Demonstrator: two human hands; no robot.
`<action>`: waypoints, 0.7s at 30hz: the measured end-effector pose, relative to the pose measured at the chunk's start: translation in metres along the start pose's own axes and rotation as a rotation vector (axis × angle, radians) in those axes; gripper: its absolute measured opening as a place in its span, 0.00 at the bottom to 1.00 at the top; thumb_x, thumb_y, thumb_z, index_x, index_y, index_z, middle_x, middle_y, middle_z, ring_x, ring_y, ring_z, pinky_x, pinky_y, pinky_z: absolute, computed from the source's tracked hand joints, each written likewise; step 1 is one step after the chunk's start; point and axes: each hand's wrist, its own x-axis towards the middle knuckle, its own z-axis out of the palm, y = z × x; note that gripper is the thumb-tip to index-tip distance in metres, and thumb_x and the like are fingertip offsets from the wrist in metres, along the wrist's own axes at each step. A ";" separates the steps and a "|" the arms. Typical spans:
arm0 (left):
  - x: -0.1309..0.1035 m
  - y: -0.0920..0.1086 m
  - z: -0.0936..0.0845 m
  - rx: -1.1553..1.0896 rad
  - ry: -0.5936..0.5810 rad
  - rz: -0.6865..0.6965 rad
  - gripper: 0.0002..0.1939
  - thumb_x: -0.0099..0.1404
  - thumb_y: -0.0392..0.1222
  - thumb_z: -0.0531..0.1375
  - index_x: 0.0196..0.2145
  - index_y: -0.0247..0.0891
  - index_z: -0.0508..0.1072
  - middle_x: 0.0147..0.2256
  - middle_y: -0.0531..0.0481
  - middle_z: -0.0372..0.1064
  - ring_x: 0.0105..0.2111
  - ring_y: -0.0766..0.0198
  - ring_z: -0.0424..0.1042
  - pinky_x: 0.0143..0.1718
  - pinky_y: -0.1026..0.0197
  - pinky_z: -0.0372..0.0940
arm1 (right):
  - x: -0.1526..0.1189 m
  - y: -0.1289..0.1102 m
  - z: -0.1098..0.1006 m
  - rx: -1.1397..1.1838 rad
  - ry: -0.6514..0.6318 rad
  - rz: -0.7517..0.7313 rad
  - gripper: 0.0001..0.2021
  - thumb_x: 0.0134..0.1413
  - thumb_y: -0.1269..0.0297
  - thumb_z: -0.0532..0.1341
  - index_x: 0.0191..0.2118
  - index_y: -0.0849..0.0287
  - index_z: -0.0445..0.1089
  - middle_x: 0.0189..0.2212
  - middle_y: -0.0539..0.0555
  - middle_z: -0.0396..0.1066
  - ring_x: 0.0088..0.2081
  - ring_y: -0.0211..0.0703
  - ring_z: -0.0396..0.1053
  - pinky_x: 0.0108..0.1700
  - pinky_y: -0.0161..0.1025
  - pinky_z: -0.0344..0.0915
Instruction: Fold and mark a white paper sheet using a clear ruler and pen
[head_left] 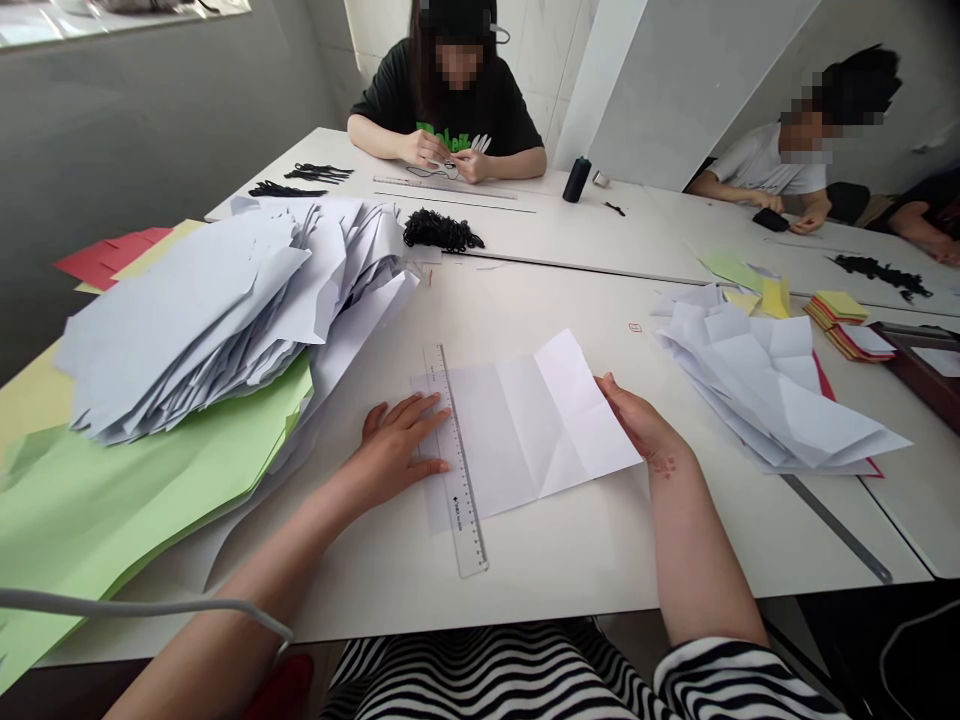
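Note:
A creased white sheet of paper (517, 430) lies in front of me, its right part lifted off the table. Across its left part rests a clear ruler (463, 500), its long side running away from me. My left hand (401, 445) lies with fingers spread, fingertips pressing on the ruler and the paper's left end. At the sheet's right edge, my right hand (637, 415) holds the raised part, with most of its fingers hidden under the paper.
A big pile of white sheets (202, 310) over green paper (150, 480) fills the left. Folded white papers (757, 380), a metal strip (840, 530) and small coloured stacks (840, 310) lie right. Black cords (442, 231) lie ahead; people sit beyond at the tables (540, 225).

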 end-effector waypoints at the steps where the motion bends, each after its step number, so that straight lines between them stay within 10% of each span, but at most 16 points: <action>1: 0.000 0.000 0.000 -0.002 -0.004 0.001 0.32 0.59 0.62 0.51 0.58 0.52 0.53 0.62 0.52 0.43 0.61 0.52 0.42 0.58 0.43 0.37 | 0.000 -0.001 0.001 0.008 -0.015 -0.003 0.24 0.55 0.43 0.48 0.52 0.49 0.62 0.43 0.51 0.71 0.42 0.47 0.70 0.37 0.41 0.69; 21: 0.001 -0.001 -0.002 -0.033 -0.011 0.002 0.32 0.58 0.61 0.53 0.58 0.51 0.53 0.62 0.52 0.43 0.61 0.50 0.42 0.58 0.42 0.38 | -0.001 0.000 -0.002 -0.052 0.004 -0.012 0.18 0.52 0.53 0.58 0.49 0.50 0.65 0.43 0.52 0.70 0.43 0.48 0.69 0.37 0.39 0.68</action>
